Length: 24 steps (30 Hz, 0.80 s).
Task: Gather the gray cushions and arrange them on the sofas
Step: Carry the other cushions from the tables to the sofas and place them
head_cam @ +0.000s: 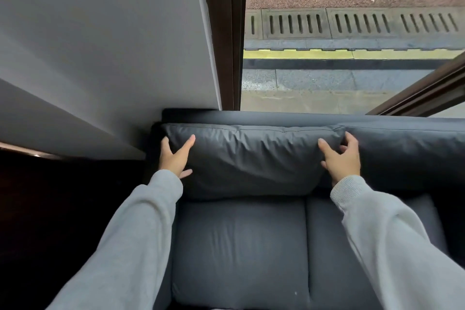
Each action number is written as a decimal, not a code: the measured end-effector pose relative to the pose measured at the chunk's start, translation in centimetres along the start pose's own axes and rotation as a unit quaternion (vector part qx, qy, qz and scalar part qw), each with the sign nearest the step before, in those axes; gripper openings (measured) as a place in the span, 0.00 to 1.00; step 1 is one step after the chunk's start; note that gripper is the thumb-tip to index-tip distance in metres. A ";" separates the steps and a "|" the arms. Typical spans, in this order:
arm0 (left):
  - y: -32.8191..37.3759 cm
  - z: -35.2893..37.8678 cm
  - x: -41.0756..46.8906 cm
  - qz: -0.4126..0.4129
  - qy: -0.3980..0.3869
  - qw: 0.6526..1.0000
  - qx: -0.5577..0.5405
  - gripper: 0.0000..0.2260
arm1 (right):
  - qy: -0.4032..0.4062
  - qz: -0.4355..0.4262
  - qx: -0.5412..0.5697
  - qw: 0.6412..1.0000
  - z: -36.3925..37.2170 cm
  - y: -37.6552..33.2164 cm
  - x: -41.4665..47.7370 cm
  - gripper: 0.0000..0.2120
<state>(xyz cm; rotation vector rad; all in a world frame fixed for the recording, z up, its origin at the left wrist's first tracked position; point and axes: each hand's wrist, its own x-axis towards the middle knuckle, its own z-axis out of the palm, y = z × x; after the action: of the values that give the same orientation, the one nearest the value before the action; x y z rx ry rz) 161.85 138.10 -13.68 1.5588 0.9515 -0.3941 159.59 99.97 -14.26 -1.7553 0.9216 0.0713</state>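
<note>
A gray cushion (249, 158) stands upright against the backrest of a dark gray sofa (239, 246), at its left end. My left hand (176, 156) rests on the cushion's left edge, thumb in front and fingers wrapped around the side. On the cushion's right edge lies my right hand (341, 156), its fingers curled loosely at the corner. A second gray back cushion (407, 153) leans against the backrest to the right, touching the first.
A white wall (100, 45) rises left of the sofa, and a dark floor area (50, 209) lies below it. Behind the sofa, a dark brown window frame (226, 33) and glass show a pavement with drain grates (352, 22) outside.
</note>
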 end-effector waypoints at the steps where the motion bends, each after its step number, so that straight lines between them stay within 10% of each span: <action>1: 0.1 0.2 0.2 0.011 0.009 1.000 -0.018 0.47 | 0.000 -0.009 0.009 1.000 0.6 -0.1 -0.1 0.35; 6: -2.0 1.0 0.0 0.042 0.055 0.997 -0.027 0.41 | 0.051 -0.044 -0.004 0.998 2.4 0.3 -1.8 0.21; 18: 0.5 0.8 -1.0 0.055 0.046 0.950 0.302 0.49 | -0.035 -0.013 -0.269 0.962 -1.1 -2.1 -3.1 0.39; 24: 4.5 3.8 -9.3 0.232 -0.017 0.808 0.542 0.44 | -0.046 -0.117 -0.416 0.901 -6.6 -5.4 -9.6 0.41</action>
<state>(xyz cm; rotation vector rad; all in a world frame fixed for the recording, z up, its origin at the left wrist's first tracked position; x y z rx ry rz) 160.52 131.51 -4.97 2.7263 0.2086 -0.6639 153.68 100.20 -2.88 -2.6153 0.6296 0.4446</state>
